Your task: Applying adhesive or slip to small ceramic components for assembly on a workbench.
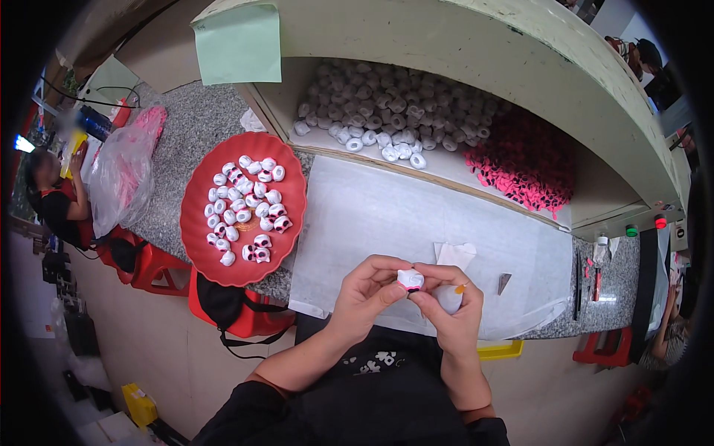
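Observation:
Between the fingertips of my left hand (357, 296) and my right hand (455, 321) is a small white rounded toy piece (410, 278) with a pink and black part along its lower side. Both hands are closed, pinching it from either side above the white sheet (357, 215). A white squeeze bottle (448, 299) with an orange tip is also tucked in my right hand, partly hidden by the fingers. To the left, a red scalloped tray (192, 249) holds many similar white pieces, several showing pink and black parts.
A beige shelf (439, 160) behind the sheet holds heaped white pieces (372, 97) and pink-and-black parts (520, 163). On the sheet lie a crumpled white paper (455, 255) and a small metal cone (504, 282). Red stools (249, 316) stand below the granite table's left edge; another person sits far left.

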### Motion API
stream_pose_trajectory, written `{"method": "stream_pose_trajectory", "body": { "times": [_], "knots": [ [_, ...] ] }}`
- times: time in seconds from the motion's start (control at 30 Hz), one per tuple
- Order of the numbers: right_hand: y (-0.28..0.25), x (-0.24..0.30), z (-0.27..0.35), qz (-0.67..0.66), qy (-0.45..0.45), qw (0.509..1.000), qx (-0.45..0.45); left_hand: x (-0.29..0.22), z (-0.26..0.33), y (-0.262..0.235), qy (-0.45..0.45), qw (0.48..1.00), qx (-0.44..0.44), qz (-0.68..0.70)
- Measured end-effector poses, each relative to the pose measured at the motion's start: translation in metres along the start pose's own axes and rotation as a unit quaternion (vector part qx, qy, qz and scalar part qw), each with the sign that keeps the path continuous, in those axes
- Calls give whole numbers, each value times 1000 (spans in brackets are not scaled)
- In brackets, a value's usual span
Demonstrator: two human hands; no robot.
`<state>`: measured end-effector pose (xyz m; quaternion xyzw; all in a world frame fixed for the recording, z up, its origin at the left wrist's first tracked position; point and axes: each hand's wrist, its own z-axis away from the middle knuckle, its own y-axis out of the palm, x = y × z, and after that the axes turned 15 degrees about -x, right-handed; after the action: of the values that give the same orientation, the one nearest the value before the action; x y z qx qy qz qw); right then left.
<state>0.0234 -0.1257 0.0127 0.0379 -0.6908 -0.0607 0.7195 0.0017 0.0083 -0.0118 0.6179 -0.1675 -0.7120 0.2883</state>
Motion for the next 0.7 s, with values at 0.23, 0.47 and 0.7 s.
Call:
{"method": "stream_pose_trajectory", "body": {
  "times": [0.23, 0.47, 0.7],
  "knots": [
    [-31, -3, -27, 181, -144, 970, -70, 3, -3, 3, -90, 988, -23, 122],
    [-51, -31, -32, 363, -158, 912, -105, 10, -6, -2, -107, 985, -37, 131],
    [0, -11, -8, 93, -147, 984, -37, 12, 1, -1, 18, 998, -64, 14]
  ]
}}
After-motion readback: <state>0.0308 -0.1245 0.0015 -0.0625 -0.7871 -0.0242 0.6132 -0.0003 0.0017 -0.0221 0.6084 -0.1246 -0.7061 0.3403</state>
